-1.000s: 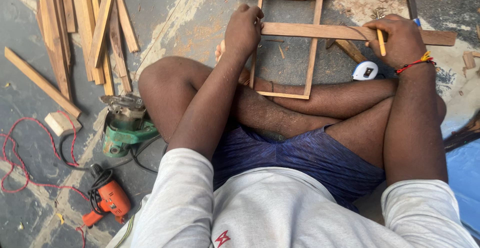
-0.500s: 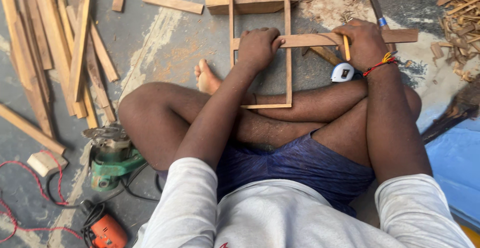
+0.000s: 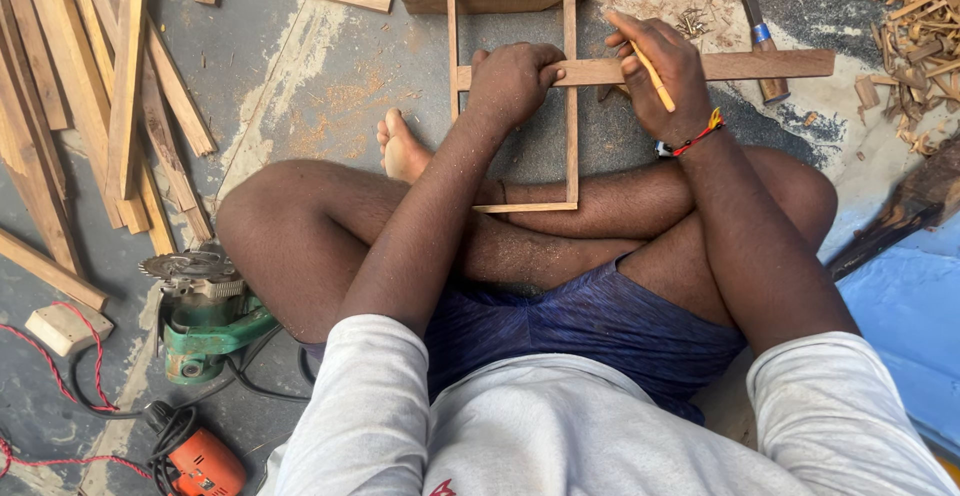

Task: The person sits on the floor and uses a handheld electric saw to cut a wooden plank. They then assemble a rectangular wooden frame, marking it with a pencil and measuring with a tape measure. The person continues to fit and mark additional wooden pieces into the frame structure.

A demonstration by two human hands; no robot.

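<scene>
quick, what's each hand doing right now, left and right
Left hand: closed, pressing on the wooden strip where it crosses the wooden frame.
Right hand: closed around a pencil, at the strip.

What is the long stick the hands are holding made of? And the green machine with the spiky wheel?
The long stick looks like bare, unpainted wood: pale brown with visible grain, like the frame under it. The green machine seems to be painted metal, possibly part plastic. Its toothed round blade looks like dull grey metal, dusty with sawdust.
</scene>
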